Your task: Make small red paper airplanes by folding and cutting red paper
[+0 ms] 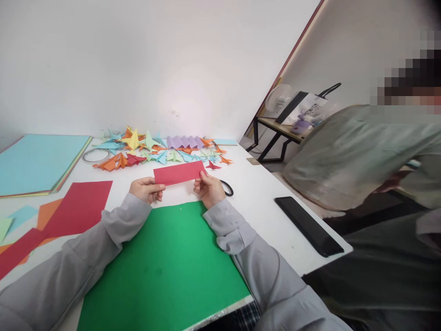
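A small red paper rectangle point(179, 174) is held up between my two hands, above the far edge of a green sheet point(165, 266). My left hand point(147, 189) pinches its lower left corner between thumb and fingers. At the right end, my right hand point(209, 187) grips the paper with the thumb on the near face. The strip looks flat, with no crease that I can make out. Behind it lie many folded paper shapes, among them a yellow one point(133, 140) and a purple pleated piece point(185, 142).
Blue sheets point(41, 158) are stacked at the left, with larger red paper point(81, 209) nearer me. A black phone point(308, 225) lies by the table's right edge. Beside my right hand is a black scissor-like loop point(227, 187). A person in a grey-green top point(344, 156) is at the right.
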Demonstrator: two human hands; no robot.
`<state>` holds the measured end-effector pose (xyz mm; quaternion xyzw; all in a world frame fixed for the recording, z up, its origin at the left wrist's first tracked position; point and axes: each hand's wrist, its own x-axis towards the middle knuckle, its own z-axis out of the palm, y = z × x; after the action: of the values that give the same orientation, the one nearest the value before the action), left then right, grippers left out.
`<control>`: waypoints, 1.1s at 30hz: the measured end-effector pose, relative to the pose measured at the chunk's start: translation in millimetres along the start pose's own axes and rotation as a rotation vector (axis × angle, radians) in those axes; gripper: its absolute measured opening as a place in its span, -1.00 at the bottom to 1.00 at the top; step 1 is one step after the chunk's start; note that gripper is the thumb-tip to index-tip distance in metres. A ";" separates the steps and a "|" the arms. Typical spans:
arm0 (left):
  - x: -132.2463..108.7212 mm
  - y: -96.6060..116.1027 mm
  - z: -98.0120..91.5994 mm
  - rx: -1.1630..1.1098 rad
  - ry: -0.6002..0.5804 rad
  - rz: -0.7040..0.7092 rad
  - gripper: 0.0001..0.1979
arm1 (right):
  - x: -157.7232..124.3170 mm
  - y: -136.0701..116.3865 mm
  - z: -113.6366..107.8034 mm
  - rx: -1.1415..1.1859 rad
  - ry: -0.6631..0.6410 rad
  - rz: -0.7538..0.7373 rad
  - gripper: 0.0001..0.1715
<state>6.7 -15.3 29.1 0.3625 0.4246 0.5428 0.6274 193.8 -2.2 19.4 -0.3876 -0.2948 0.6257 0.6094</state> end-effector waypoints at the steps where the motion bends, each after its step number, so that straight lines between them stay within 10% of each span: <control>1: -0.1 0.8 -0.1 0.001 0.003 -0.001 -0.81 | -0.4 0.3 0.1 -0.009 -0.003 -0.007 -0.64; 19: 14.4 -2.3 -5.7 -0.181 0.275 0.144 -0.70 | -10.4 9.0 4.2 -0.117 -0.138 -0.040 -0.76; 33: -6.1 -15.2 15.3 0.022 -0.017 0.042 -0.60 | -25.6 27.5 16.9 -0.403 -0.292 0.030 -0.72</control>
<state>26.2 -23.5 21.8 0.3829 0.4175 0.5481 0.6154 163.7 -28.1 8.3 -0.4110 -0.4929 0.6126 0.4614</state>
